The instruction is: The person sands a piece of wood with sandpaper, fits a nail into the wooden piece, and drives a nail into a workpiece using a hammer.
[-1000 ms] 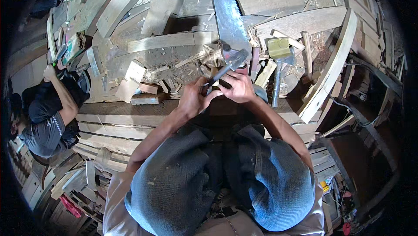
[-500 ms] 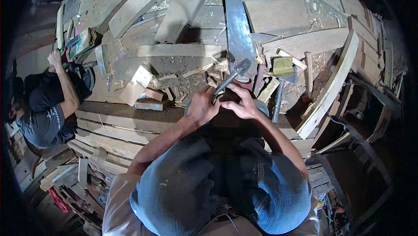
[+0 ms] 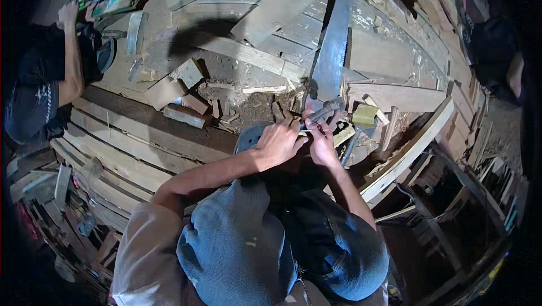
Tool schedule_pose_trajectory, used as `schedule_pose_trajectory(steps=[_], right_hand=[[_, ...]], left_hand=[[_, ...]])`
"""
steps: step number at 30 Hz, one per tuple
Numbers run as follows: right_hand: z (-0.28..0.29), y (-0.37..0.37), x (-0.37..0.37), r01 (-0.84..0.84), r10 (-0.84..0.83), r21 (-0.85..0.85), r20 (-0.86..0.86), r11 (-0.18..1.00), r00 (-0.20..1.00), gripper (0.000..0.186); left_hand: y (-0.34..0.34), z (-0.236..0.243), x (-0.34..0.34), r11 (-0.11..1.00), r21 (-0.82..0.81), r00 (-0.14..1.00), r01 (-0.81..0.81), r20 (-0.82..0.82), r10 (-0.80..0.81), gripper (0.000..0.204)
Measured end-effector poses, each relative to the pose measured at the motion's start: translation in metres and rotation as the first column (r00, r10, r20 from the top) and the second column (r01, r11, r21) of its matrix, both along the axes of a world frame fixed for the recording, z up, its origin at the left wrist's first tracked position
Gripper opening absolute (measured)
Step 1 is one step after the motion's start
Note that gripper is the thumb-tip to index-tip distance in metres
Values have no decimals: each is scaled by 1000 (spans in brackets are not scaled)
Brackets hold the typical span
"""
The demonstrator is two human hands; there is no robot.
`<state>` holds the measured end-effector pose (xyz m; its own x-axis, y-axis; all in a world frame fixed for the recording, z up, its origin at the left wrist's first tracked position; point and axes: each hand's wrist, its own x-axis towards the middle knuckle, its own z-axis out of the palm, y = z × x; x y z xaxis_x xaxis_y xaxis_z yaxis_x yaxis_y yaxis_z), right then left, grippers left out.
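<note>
Curling its fingers downward, the left hand (image 3: 278, 143) hides its own grip, so I cannot tell whether it is closed on anything; the right hand (image 3: 323, 143) sits just beside it with fingers bent about the hammer-like tool (image 3: 329, 108), yet which hand bears the weight cannot be made out. That tool lies slantwise at the fingertips, its head dark grey, dull and blunt, pointing up and right; the lower shaft disappears among the fingers. A slim pale piece (image 3: 305, 131) shows between the hands, too small to identify. Below the left wrist, a blue-grey rounded thing (image 3: 246, 137) is partly covered by the forearm. Just beyond, a saw (image 3: 334, 43) stretches away, its near end dark and unclear. To the right is a yellow-green block (image 3: 365, 115); to the left, wood offcuts (image 3: 187, 74). Farther left, a co-worker's hand (image 3: 68, 14) appears near the shadowed rim, which swallows part of that person.
</note>
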<state>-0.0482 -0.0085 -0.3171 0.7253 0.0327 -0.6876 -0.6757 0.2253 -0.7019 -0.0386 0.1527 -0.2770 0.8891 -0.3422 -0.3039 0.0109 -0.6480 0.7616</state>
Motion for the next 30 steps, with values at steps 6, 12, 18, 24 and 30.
schedule_pose_trajectory(steps=[6, 12, 18, 24, 30], right_hand=[[4, -4, 7, 142, -119, 236, -109, 961, 987, 33], [23, -9, 14, 114, -108, 88, -71, 990, 992, 24], [52, -26, 41, 143, -147, 86, 46, 986, 988, 21], [67, -80, 76, 256, -279, 122, 248, 959, 928, 17], [72, -93, 132, 373, -424, 217, 297, 902, 855, 13]], left_hand=[[13, -1, 9, 998, -29, 996, 64, -60, -66, 38], [8, -12, 8, 996, -37, 996, 87, -15, -88, 37], [-2, -22, 15, 977, -24, 973, 212, -89, -213, 38], [-2, -13, 27, 961, -3, 958, 278, -68, -277, 26], [-4, -13, 44, 977, -91, 980, 194, -20, -196, 19]])
